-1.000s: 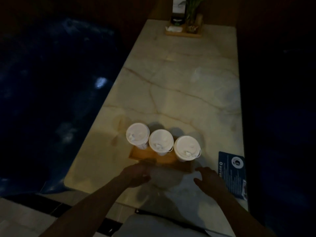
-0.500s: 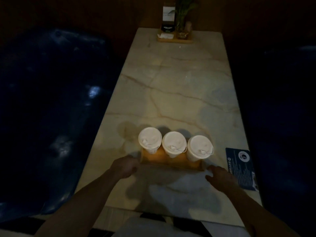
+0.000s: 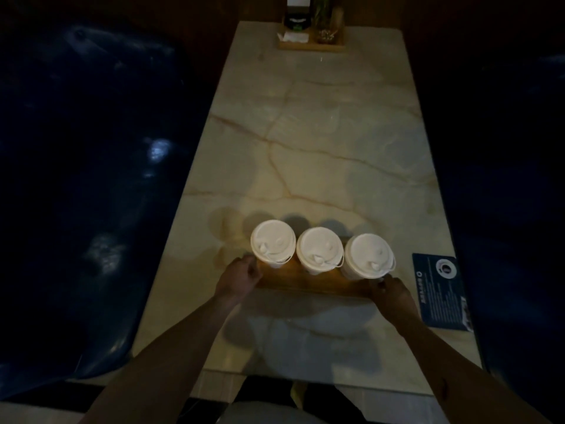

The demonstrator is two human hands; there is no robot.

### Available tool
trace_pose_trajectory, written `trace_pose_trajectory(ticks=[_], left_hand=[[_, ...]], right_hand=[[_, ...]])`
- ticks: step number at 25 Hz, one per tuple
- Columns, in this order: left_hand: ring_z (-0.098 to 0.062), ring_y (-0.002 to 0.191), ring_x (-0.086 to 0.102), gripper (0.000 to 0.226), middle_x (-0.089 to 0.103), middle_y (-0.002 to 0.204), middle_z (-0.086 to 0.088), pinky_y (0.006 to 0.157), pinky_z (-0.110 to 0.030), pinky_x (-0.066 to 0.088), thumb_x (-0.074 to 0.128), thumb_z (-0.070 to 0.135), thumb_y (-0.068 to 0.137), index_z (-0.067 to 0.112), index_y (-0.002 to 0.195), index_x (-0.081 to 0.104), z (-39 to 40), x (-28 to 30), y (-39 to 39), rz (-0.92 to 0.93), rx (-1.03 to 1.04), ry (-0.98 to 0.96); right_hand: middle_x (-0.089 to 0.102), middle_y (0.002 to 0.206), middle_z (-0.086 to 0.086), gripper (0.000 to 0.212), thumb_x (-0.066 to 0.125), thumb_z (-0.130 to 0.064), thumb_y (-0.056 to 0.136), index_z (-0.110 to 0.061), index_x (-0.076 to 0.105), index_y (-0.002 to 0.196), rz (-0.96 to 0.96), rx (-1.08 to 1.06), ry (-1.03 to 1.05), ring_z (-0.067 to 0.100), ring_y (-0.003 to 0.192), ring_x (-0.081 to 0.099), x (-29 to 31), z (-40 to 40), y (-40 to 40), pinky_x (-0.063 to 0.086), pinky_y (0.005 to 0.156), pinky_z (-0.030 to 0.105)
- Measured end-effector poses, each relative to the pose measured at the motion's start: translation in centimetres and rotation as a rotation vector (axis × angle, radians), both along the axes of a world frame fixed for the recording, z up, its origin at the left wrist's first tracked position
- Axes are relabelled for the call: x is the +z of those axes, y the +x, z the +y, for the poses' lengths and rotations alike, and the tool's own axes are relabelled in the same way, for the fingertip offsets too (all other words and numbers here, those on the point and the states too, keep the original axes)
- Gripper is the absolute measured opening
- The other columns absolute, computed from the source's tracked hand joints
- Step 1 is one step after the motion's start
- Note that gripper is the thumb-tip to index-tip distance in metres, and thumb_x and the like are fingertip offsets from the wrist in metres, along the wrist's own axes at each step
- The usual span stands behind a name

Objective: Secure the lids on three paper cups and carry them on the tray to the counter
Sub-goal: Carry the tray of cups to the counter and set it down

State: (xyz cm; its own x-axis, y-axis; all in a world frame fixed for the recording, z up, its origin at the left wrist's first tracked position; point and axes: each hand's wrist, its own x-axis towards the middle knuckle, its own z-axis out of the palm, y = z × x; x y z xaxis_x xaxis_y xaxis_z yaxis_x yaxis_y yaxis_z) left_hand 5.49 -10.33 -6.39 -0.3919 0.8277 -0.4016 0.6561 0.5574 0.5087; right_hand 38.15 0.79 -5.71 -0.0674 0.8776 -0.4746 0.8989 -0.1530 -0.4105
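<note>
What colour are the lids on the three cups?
White, all three lids, seen from above in the head view.

The room is dim; light falls from above onto the marble table (image 3: 321, 154), and the white cup lids (image 3: 319, 246) glare brightest. Soft shadows spread toward twelve o'clock behind the cups. Toward nine and three o'clock everything sinks into grainy darkness, with edges bowed.
</note>
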Motion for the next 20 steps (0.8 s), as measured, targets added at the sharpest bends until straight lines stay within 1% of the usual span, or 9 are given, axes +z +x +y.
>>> trace_pose_trajectory(ticks=[2,3,5,6,8,10,14,17,20], left_hand=[[-0.033,0.099,0.064,0.027,0.067,0.104,-0.016,0.082,-0.038,0.052,0.066,0.027,0.090,0.007,0.108,0.062,0.3,-0.4,0.6,0.010,0.060,0.003],[-0.034,0.098,0.063,0.029,0.064,0.105,-0.017,0.082,-0.038,0.050,0.066,0.029,0.090,0.007,0.110,0.063,0.3,-0.6,0.8,0.019,0.091,0.008],[-0.035,0.097,0.062,0.028,0.061,0.104,-0.017,0.079,-0.037,0.048,0.066,0.029,0.090,0.008,0.108,0.062,0.4,-1.1,1.2,0.023,0.145,0.012],[-0.036,0.097,0.061,0.026,0.060,0.104,-0.017,0.079,-0.038,0.047,0.065,0.028,0.090,0.008,0.106,0.062,0.4,-1.3,1.4,0.025,0.165,0.011],[-0.037,0.097,0.061,0.021,0.060,0.104,-0.018,0.078,-0.038,0.046,0.063,0.023,0.091,0.006,0.103,0.062,0.5,-1.6,1.6,0.046,0.184,0.010],[-0.038,0.097,0.061,0.020,0.061,0.105,-0.019,0.076,-0.038,0.046,0.062,0.020,0.092,0.004,0.103,0.062,0.6,-1.9,1.6,0.064,0.193,0.022],[-0.037,0.096,0.063,0.017,0.062,0.110,-0.017,0.075,-0.041,0.048,0.058,0.017,0.093,0.005,0.103,0.062,0.3,-2.0,1.8,0.097,0.192,0.038],[-0.036,0.096,0.064,0.017,0.061,0.114,-0.013,0.076,-0.042,0.050,0.057,0.018,0.093,0.008,0.105,0.062,0.3,-1.8,2.0,0.108,0.219,0.026],[-0.038,0.100,0.063,0.019,0.059,0.118,-0.013,0.079,-0.044,0.051,0.056,0.015,0.093,0.007,0.108,0.062,0.5,-1.5,2.0,0.105,0.227,0.029]], right_hand=[[0.065,0.108,0.022,0.027,0.053,-0.024,0.098,-0.002,0.060,0.113,0.043,0.014,0.024,0.038,0.103,0.063,-0.9,0.2,-0.4,0.049,0.082,0.037],[0.065,0.109,0.023,0.027,0.054,-0.024,0.097,-0.003,0.062,0.112,0.070,0.016,0.060,0.039,0.103,0.063,-1.1,0.2,-0.5,0.051,0.085,0.040],[0.066,0.113,0.022,0.028,0.058,-0.026,0.095,-0.005,0.063,0.113,0.153,-0.051,0.031,0.039,0.105,0.062,-1.4,0.4,-0.7,0.051,0.090,0.047],[0.066,0.113,0.021,0.028,0.060,-0.027,0.094,-0.006,0.063,0.112,0.171,-0.103,0.010,0.039,0.105,0.063,-1.5,0.5,-0.8,0.051,0.091,0.048],[0.069,0.110,0.020,0.027,0.061,-0.029,0.092,-0.007,0.064,0.108,0.144,-0.172,-0.009,0.039,0.103,0.065,-1.6,0.7,-1.0,0.053,0.088,0.046],[0.070,0.106,0.020,0.024,0.063,-0.027,0.090,-0.008,0.065,0.105,0.129,-0.185,0.031,0.039,0.100,0.066,-1.6,0.7,-1.2,0.053,0.084,0.043],[0.072,0.092,0.023,0.014,0.065,-0.017,0.088,-0.004,0.066,0.093,0.102,-0.132,0.103,0.041,0.089,0.069,-1.4,0.7,-1.2,0.053,0.078,0.041],[0.072,0.090,0.024,0.014,0.063,-0.014,0.088,-0.002,0.067,0.093,0.072,-0.128,0.084,0.042,0.088,0.069,-1.2,0.9,-1.4,0.055,0.077,0.042],[0.073,0.088,0.024,0.015,0.061,-0.012,0.089,0.001,0.067,0.089,0.081,-0.119,0.079,0.041,0.088,0.070,-1.1,1.0,-1.4,0.055,0.077,0.042]])
